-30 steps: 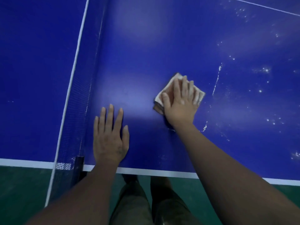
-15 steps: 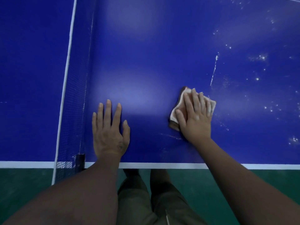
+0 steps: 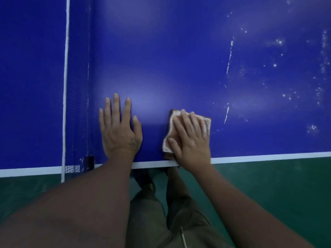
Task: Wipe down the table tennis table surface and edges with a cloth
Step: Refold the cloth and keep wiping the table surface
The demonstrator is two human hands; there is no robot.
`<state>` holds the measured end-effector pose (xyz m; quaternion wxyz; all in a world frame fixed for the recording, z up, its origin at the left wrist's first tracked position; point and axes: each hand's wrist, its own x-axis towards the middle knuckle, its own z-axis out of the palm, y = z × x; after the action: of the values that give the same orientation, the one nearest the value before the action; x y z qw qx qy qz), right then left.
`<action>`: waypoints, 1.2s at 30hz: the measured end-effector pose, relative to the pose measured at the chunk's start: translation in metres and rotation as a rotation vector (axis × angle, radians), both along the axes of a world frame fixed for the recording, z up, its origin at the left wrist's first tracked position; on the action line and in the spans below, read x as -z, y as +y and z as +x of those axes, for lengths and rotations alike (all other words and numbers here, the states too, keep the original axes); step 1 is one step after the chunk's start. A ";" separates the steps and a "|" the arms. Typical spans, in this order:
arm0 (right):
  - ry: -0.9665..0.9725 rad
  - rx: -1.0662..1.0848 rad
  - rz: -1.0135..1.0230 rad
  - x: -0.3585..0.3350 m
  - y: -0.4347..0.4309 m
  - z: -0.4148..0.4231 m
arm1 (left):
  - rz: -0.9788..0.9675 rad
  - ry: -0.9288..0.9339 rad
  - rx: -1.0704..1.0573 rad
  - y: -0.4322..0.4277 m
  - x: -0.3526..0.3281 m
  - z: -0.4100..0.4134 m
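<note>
- While both hands lie on it, the blue table [image 3: 179,59] fills the view beyond them, its white edge line [image 3: 259,157] passing under the right wrist.
- Green floor [image 3: 268,185] lies nearer than the hands.
- The net [image 3: 77,86] stands just left of the left hand [image 3: 119,133], which rests flat, holding nothing.
- The right hand [image 3: 191,140] presses the cloth [image 3: 172,129] with straight fingers, beside the edge.
- White specks [image 3: 229,58] dot the surface right of the cloth.
</note>
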<state>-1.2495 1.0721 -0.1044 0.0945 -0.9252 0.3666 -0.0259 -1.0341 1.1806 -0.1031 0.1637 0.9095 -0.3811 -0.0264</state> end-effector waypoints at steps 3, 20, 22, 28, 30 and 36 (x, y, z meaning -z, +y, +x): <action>0.022 0.042 0.000 -0.007 -0.031 -0.046 | -0.001 0.023 -0.006 -0.001 -0.002 -0.001; 0.078 -0.180 -0.049 -0.003 -0.005 -0.045 | -0.013 -0.024 -0.002 0.000 0.001 -0.002; 0.099 -0.066 -0.059 -0.005 -0.030 -0.079 | -0.019 -0.041 0.002 0.000 0.002 -0.002; 0.193 0.139 -0.067 -0.008 -0.035 -0.082 | -0.004 -0.066 0.011 0.000 0.002 -0.003; 0.166 0.075 -0.062 -0.005 -0.021 -0.052 | 0.005 -0.056 0.010 0.000 -0.002 -0.005; 0.040 -0.146 -0.015 0.004 -0.012 -0.033 | -0.023 0.004 -0.076 -0.009 -0.009 -0.032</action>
<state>-1.2826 1.0604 -0.1087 0.0817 -0.9505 0.2998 -0.0032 -1.0661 1.1717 -0.0943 0.1760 0.9214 -0.3460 -0.0174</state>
